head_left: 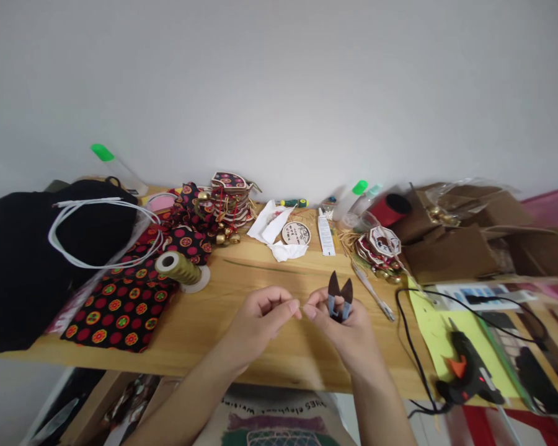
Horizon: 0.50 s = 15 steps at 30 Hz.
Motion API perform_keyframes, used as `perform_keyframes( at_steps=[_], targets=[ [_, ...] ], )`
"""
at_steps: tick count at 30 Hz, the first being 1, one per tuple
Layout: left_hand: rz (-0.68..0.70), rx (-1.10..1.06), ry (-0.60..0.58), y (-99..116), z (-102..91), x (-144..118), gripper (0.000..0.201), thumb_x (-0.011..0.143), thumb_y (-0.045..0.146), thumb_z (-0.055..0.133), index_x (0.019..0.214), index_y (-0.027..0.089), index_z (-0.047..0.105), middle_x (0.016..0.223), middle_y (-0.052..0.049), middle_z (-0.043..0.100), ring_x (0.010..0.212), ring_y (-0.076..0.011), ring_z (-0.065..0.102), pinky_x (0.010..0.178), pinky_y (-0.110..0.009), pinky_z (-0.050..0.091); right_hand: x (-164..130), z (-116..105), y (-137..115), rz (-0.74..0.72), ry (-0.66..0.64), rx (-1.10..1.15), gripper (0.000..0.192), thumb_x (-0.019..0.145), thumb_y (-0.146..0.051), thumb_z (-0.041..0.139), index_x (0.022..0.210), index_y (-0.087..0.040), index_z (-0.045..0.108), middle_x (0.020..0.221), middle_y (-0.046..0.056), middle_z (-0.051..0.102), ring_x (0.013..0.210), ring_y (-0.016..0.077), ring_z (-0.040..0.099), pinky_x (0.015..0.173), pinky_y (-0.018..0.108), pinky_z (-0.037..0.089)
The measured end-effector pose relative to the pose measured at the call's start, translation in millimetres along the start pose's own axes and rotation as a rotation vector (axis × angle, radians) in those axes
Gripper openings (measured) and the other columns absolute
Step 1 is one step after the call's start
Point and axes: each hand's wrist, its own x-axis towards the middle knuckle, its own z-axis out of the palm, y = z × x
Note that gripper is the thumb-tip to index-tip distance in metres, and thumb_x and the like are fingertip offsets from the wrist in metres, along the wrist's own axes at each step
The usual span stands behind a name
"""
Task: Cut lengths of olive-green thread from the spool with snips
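Snips (347,291) sit in the right hand (353,337) above the near middle of the wooden table (214,334), their dark blades parted and pointing toward the wall; the curled fingers hide most of the handles. That same hand's thumb and forefinger come together beside the blades, near the left hand (265,316). The left thumb and forefinger are pinched on a fine strand (301,307), its ends too small to make out, and the other left fingers bend inward. A thin cord (265,267) lies on the tabletop beyond; whether it joins the strand, I cannot tell.

To the left, an olive spool (186,270) leans beside patterned cloth (125,316), partly covered by a black item (51,254) that the picture's edge cuts off. White tissue (272,223) lies crumpled, its folds obscuring what is inside. On the right, flaps block most of the cardboard box's (446,254) contents. Below the tabletop, the drawer's (90,406) dim contents are unclear.
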Motion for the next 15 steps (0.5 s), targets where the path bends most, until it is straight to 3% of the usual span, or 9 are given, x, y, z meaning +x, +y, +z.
perform_keyframes(
  at_steps=[5,15],
  targets=[
    [0.01,0.004,-0.002,5.0,2.0,-1.0,0.028,0.072,0.041,0.057,0.061,0.016,0.053,0.046,0.009,0.031,0.041,-0.003,0.024,0.042,-0.019,0.019,-1.0,1.4,1.1,0.013,-0.014,0.032,0.026,0.068,-0.037,0.072,0.082,-0.016,0.064,0.052,-0.009,0.027,0.047,0.006,0.025,0.045,0.021,0.023],
    [0.017,0.05,0.003,3.7,1.3,-0.6,0.03,0.071,0.044,0.058,0.062,0.016,0.056,0.045,0.008,0.031,0.041,-0.004,0.024,0.042,-0.02,0.018,-1.4,-0.4,0.1,-0.008,-0.04,-0.027,0.022,0.073,-0.037,0.067,0.069,-0.016,0.062,0.055,-0.005,0.036,0.052,0.0078,0.031,0.049,0.022,0.026]
  ],
)
